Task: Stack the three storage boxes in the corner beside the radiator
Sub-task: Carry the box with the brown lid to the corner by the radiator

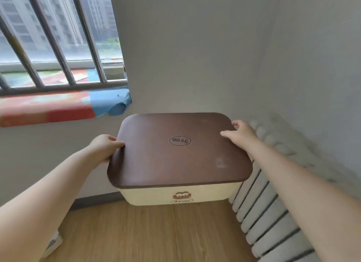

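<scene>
Two grey walls meet in a corner above a wood-grain floor [148,232], a white ribbed radiator [273,218] along the right wall. Both hands, the left hand [104,147] and right hand [241,132], grip opposite ends of a cream storage box [175,196] with a smooth, rounded brown lid [175,160], held in that corner beside the radiator.
</scene>
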